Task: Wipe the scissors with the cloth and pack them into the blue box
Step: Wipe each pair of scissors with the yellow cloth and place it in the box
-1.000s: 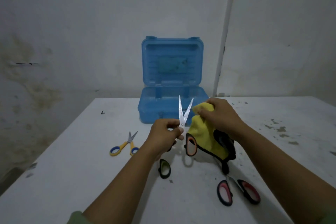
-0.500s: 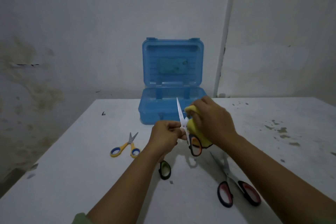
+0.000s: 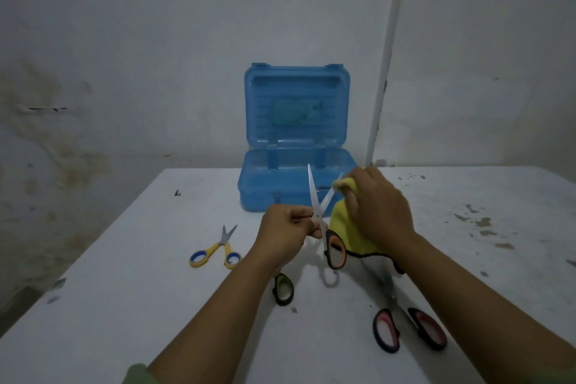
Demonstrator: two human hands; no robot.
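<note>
My left hand (image 3: pixel 286 227) grips a pair of black-and-orange scissors (image 3: pixel 335 251) near the pivot, blades spread and pointing up. My right hand (image 3: pixel 380 209) holds a yellow cloth (image 3: pixel 343 224) bunched around the right blade near its tip. The blue box (image 3: pixel 296 184) stands open just behind, its lid upright against the wall. Small yellow-and-blue scissors (image 3: pixel 218 251) lie on the table to the left. Black-and-pink scissors (image 3: pixel 408 329) lie at the lower right. A black-and-green scissor handle (image 3: pixel 283 289) shows under my left forearm.
The white table (image 3: pixel 124 290) has dark stains (image 3: pixel 480 221) on its right side and a small dark speck (image 3: pixel 177 193) at the back left. A stained wall with a white pipe (image 3: pixel 383 72) stands behind the box.
My right hand slid the cloth down the right blade toward the pivot, then back up to the tip. My left hand kept its grip on the scissors.
</note>
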